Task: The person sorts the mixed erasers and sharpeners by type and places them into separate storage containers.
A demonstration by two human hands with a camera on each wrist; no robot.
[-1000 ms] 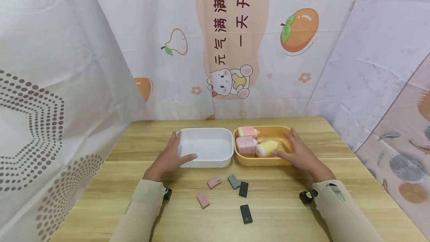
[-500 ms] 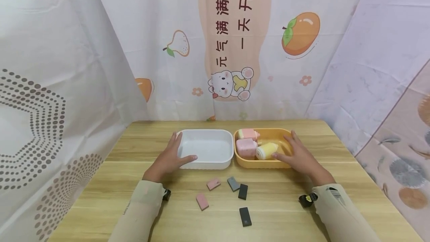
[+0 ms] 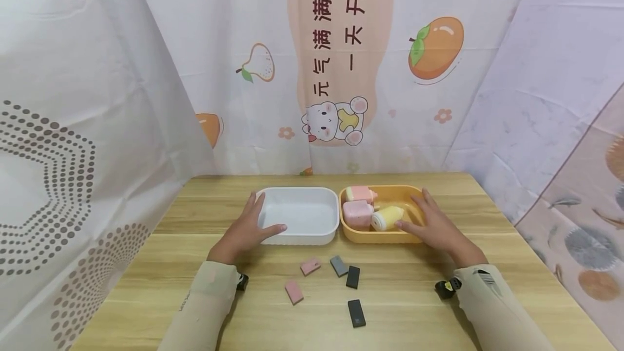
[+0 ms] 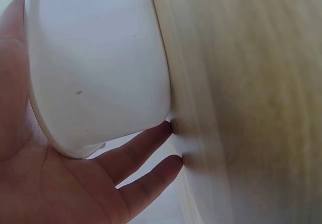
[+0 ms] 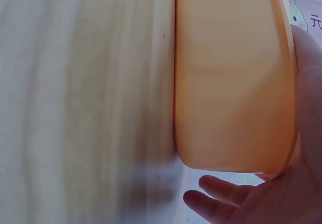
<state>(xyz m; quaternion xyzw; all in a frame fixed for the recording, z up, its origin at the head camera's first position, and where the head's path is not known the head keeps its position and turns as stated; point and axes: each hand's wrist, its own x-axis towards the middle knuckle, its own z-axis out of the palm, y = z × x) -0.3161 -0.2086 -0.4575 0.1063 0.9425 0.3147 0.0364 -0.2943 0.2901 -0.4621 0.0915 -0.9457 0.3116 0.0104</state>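
My left hand (image 3: pixel 245 230) rests against the left end of a white plastic tray (image 3: pixel 298 238), thumb reaching over its near rim. In the left wrist view, its extended fingers (image 4: pixel 151 183) lie past the tray's corner, tips at the tabletop. At the right end of an orange tray (image 3: pixel 377 237) is my right hand (image 3: pixel 435 225), spread the same way, thumb over the near rim close to a yellow bottle (image 3: pixel 387 218). A pink bottle (image 3: pixel 357 214) and a pink-and-cream bottle (image 3: pixel 359 194) also lie in the orange tray. The white tray's inside is bare.
Small flat blocks lie in front of the trays: pink ones (image 3: pixel 310 266) (image 3: pixel 294 292), a grey one (image 3: pixel 338 266) and black ones (image 3: pixel 353 277) (image 3: pixel 356 313). The wooden table (image 3: pixel 219 307) ends at a printed cloth (image 3: pixel 278 150) behind. The trays stand side by side.
The head view tilts slightly, so the scene sits a little lower than a second ago. Hands, trays and blocks keep their places.
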